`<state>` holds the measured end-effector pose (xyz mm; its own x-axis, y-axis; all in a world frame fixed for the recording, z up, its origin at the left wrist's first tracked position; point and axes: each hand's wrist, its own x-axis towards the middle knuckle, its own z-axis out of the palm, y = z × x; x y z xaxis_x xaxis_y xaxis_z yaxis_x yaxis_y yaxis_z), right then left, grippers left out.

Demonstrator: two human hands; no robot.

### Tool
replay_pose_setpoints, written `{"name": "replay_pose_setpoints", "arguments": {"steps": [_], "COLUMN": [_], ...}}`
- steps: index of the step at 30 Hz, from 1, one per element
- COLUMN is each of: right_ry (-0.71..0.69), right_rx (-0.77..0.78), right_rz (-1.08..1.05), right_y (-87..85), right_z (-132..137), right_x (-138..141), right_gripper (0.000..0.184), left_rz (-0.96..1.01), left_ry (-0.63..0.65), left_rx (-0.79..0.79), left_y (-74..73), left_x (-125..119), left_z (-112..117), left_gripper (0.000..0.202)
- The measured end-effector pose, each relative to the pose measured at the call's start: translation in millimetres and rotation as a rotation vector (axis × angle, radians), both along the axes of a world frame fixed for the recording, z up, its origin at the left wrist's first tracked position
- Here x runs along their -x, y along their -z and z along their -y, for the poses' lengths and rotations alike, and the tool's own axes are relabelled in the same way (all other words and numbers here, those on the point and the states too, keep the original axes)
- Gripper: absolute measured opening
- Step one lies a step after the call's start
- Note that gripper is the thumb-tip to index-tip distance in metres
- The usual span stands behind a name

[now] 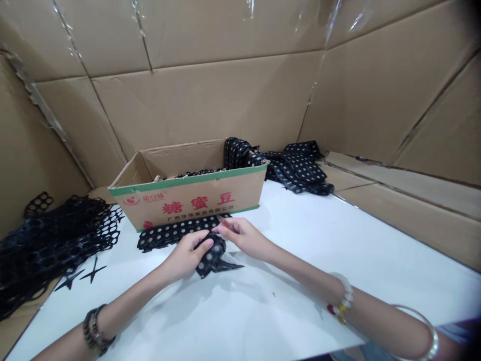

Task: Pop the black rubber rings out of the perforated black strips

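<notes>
Just in front of the box, my left hand [190, 254] is closed on a small black sheet with grey dots [213, 253], the thumb pressed on its face. A pointed black end of the sheet hangs toward the right. My right hand [240, 235] is closed in a pinch at the sheet's upper edge. A small pointed tip shows by its fingers, too small to name. Behind both hands a black strip with grey dots [165, 236] lies flat along the foot of the cardboard box [195, 195].
Black netted scraps with round holes [56, 230] are heaped at the left. Two star-shaped black bits [93, 271] lie beside them on the white table [300, 240]. More dotted black sheets [300, 168] are piled right of the box. Cardboard walls [210, 105] enclose the back and sides.
</notes>
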<state>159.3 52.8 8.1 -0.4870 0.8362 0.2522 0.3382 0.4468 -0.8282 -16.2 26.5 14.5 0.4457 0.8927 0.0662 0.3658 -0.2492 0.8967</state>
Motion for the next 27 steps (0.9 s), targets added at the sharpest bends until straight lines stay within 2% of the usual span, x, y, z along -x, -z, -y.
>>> {"name": "replay_pose_setpoints", "arguments": {"steps": [2, 4, 9, 12, 20, 27], "right_ry": [0.061, 0.101, 0.074, 0.112, 0.133, 0.107], "right_rx": [0.003, -0.036, -0.17, -0.225, -0.325, -0.399], "right_rz": [-0.006, 0.073, 0.472, 0.625, 0.81, 0.977], "right_y": [-3.9, -10.1, -21.5, -21.4, -16.9, -17.1], "right_z": [-0.1, 4.4, 21.0, 23.8, 24.3, 29.2], "right_x": [-3.7, -7.3, -8.9, -6.3, 1.0, 7.5], "right_gripper": [0.026, 0.024, 0.023, 0.025, 0.025, 0.026], "left_rz": [0.037, 0.072, 0.116, 0.12, 0.054, -0.141], "left_ry": [-0.048, -0.102, -0.133, -0.128, -0.182, -0.236], "left_rx": [0.011, 0.029, 0.045, 0.026, -0.055, -0.084], "left_y": [4.6, 10.3, 19.4, 20.6, 21.5, 16.9], "left_x": [0.4, 1.4, 3.0, 2.9, 2.6, -3.4], "left_z": [-2.5, -6.0, -10.7, -9.2, -3.6, 9.1], "left_gripper": [0.029, 0.03, 0.03, 0.028, 0.022, 0.023]}}
